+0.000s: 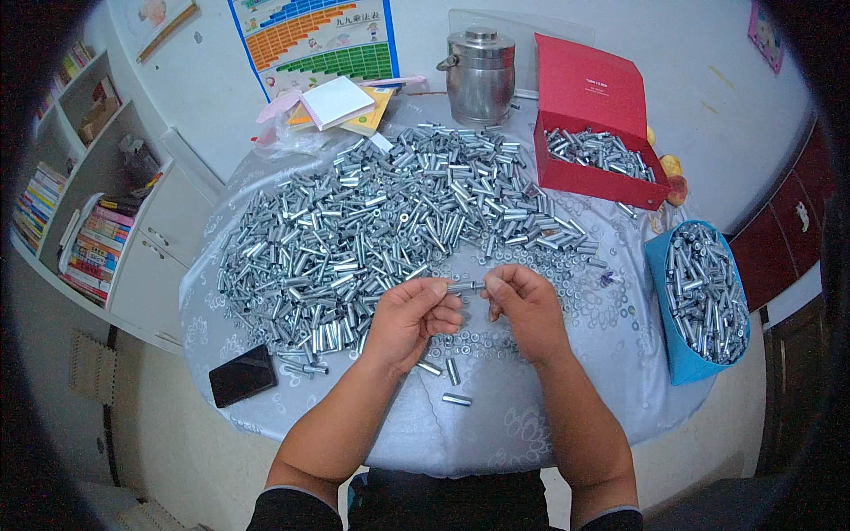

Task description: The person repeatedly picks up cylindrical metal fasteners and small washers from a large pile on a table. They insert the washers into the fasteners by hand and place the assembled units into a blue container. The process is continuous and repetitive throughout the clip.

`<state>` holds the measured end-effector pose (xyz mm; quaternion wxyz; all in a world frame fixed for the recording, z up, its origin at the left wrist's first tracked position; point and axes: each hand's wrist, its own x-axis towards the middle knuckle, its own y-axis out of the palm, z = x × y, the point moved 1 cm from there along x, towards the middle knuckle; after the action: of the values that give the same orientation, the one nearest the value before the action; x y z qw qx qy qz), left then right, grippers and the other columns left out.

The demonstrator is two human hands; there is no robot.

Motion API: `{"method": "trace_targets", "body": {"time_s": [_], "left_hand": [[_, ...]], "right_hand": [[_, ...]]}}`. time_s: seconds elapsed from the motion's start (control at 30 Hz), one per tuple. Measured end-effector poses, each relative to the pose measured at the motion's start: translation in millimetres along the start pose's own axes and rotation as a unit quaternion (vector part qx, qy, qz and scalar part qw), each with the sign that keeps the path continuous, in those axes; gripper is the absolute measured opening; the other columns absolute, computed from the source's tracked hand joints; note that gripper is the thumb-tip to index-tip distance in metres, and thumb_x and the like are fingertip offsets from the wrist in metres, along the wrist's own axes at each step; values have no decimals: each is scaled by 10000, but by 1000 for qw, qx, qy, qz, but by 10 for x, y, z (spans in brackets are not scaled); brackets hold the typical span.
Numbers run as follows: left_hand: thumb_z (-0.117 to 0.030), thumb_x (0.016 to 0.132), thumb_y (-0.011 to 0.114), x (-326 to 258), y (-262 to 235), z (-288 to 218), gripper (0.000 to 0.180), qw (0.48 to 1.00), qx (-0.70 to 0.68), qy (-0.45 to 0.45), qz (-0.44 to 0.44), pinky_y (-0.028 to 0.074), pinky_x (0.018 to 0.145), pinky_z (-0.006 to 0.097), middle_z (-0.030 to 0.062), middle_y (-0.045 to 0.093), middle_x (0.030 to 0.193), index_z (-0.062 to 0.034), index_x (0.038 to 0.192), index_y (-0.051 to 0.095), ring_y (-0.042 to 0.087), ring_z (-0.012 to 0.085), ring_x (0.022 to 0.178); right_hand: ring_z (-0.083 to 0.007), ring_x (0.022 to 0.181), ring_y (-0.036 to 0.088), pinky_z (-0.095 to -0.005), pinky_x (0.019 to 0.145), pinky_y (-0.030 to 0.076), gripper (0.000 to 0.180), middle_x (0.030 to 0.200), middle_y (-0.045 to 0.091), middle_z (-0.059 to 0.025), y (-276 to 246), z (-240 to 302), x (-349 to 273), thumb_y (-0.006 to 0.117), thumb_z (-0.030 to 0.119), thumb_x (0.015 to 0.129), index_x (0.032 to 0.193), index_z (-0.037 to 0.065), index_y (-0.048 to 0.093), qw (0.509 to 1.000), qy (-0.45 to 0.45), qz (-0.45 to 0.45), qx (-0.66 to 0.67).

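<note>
In front of me, both hands meet over the table at one short shiny metal tube (463,287), held level. My left hand (409,323) pinches its left end between thumb and fingers. At the right end, my right hand (531,311) closes thumb and finger; any small part there is hidden. Behind and left of my hands spreads a big pile of metal tubes (328,230). Many small washers (482,343) lie loose below and around my hands. A few single tubes (456,400) rest on the cloth nearer to me.
At the table's left edge lies a black phone (243,376). A blue fabric bin (677,345) and an open red box (589,181) on the right hold more tubes. Behind the pile stand a steel pot (481,84) and a stack of notepads (338,102). A bookshelf (106,168) is left.
</note>
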<state>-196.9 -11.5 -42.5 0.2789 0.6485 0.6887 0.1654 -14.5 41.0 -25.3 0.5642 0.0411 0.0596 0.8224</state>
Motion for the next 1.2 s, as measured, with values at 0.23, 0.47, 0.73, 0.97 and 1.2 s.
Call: {"method": "trace_targets", "body": {"time_s": [0.23, 0.47, 0.73, 0.97, 1.2], "left_hand": [[-131, 983, 542, 13, -28, 14, 233, 1000, -26, -6, 3, 603, 638, 276, 151, 700, 909, 56, 1108, 603, 707, 192, 731], [-132, 981, 540, 17, -37, 25, 241, 999, -34, -30, 8, 604, 649, 286, 153, 700, 917, 55, 1123, 596, 708, 200, 743], [-164, 969, 566, 45, -94, -7, 224, 996, -84, -9, -15, 594, 599, 276, 123, 705, 886, 24, 1073, 629, 700, 178, 689], [-152, 962, 579, 15, -66, -54, 211, 996, -92, 1, -11, 594, 601, 267, 129, 707, 890, 16, 1078, 632, 702, 181, 691], [-149, 966, 572, 22, -65, -41, 219, 997, -77, 6, -17, 595, 597, 271, 131, 703, 881, 24, 1090, 624, 697, 178, 688]], "right_hand": [[-74, 689, 567, -224, 620, 467, 149, 836, 657, -23, 17, 16, -33, 635, 126, 925, 997, 1, 671, 999, -25, -8, -24], [-77, 730, 585, -235, 656, 469, 172, 825, 662, -23, 18, -9, -46, 703, 114, 870, 1007, 9, 695, 996, -44, -20, -81], [-264, 791, 650, -360, 724, 507, 181, 861, 678, -122, -188, 89, -17, 713, 185, 815, 927, 43, 715, 940, -52, 21, -337], [-328, 877, 631, -425, 790, 500, 180, 907, 647, -124, -116, -13, -90, 683, 209, 816, 934, 75, 697, 865, -81, 172, -465], [-341, 917, 617, -444, 794, 498, 212, 924, 618, -138, -1, -89, -100, 681, 243, 812, 939, 74, 663, 847, -87, 196, -486]]}}
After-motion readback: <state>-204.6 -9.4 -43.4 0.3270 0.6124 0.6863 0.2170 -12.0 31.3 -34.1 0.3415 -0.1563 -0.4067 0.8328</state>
